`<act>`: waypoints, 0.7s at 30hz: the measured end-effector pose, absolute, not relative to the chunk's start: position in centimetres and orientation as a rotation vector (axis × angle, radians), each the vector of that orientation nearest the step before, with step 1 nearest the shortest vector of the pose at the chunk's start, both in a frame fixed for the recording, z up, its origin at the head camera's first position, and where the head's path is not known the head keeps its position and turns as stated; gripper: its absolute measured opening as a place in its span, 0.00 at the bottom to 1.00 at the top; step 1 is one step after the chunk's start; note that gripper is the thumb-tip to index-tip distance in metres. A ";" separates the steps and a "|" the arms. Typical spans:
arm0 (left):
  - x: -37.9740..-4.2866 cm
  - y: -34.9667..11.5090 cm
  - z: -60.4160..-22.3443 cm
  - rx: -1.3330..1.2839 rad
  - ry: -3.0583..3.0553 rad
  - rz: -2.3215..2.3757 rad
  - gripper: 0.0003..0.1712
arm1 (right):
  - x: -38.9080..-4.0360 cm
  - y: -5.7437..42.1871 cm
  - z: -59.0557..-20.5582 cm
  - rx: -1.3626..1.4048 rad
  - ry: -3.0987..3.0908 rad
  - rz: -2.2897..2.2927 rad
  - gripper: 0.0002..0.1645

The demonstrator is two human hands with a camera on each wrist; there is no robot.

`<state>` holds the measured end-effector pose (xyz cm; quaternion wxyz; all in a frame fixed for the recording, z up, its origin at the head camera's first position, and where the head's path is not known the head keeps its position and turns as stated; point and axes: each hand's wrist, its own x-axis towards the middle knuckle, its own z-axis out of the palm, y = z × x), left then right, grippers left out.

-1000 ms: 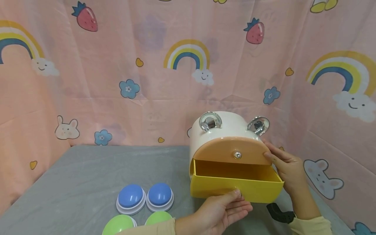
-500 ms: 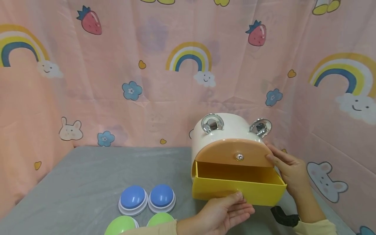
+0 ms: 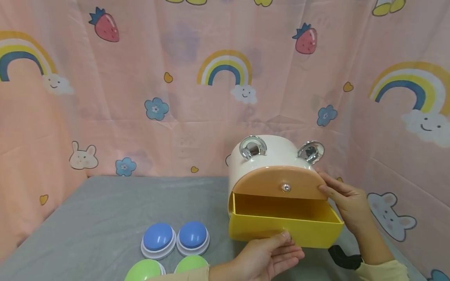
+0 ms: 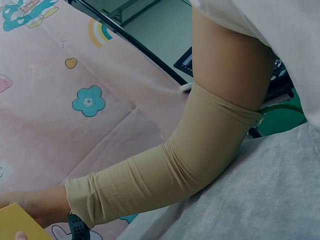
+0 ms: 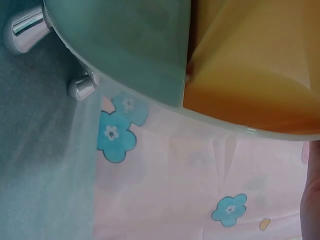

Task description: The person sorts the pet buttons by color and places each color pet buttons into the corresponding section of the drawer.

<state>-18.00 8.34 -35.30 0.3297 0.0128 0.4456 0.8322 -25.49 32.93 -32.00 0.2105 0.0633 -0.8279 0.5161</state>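
A white rounded drawer box with an orange front flap and chrome ring-shaped trims sits at the right of the table in the head view. Its yellow drawer is pulled partway out, and the visible interior shows nothing. With thumb and forefinger, my left hand pinches the drawer's front at the middle, the knob mostly hidden; its other fingers extend loosely below. My right hand grips the box's right side, thumb at the front edge. In the right wrist view the box appears close up.
Two blue domed push buttons stand left of the box, with two green ones nearer, partly hidden by the left sleeve. Grey cloth covers the table. Patterned pink curtains rise behind and at both sides.
The yellow drawer has come slightly farther out toward me, with my left hand on its front. My right hand keeps its grip on the box. The head view has shifted slightly.
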 end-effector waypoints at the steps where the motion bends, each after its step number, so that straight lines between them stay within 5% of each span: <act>1: -18.0 8.3 -35.3 0.038 1.165 2.174 0.22 | -25.6 33.0 -32.0 0.182 -2.310 1.417 0.27; 21: -15.9 8.2 -35.6 0.022 1.242 2.041 0.23 | -25.9 33.3 -32.4 0.196 -2.318 1.488 0.28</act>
